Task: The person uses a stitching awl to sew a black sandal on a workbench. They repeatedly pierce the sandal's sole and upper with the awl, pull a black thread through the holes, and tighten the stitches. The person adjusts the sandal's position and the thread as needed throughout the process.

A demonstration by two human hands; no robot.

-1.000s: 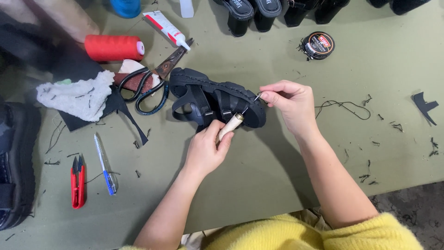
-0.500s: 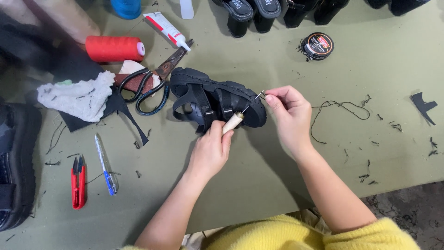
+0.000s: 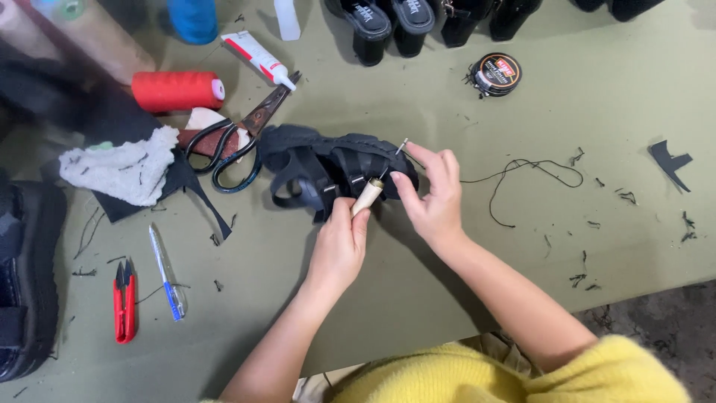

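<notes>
Black sandal (image 3: 321, 168) lying mid-table on green cloth (image 3: 597, 112), left hand (image 3: 339, 246) fingers wrapped tight round wooden-handled awl (image 3: 368, 195), right hand (image 3: 432, 195) fingertips pinched on its metal tip beside black thread (image 3: 522, 175), scissors (image 3: 239, 142) near, red spool (image 3: 175, 91) beyond.

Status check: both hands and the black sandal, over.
Left hand grips wooden-handled awl against black strappy sandal. Right hand pinches metal needle at sandal edge; black thread trails right. Black-handled scissors lie beside the sandal.

White-red glue tube (image 3: 257, 55) beside scissors; round black tin (image 3: 497, 74), red-labelled.
</notes>
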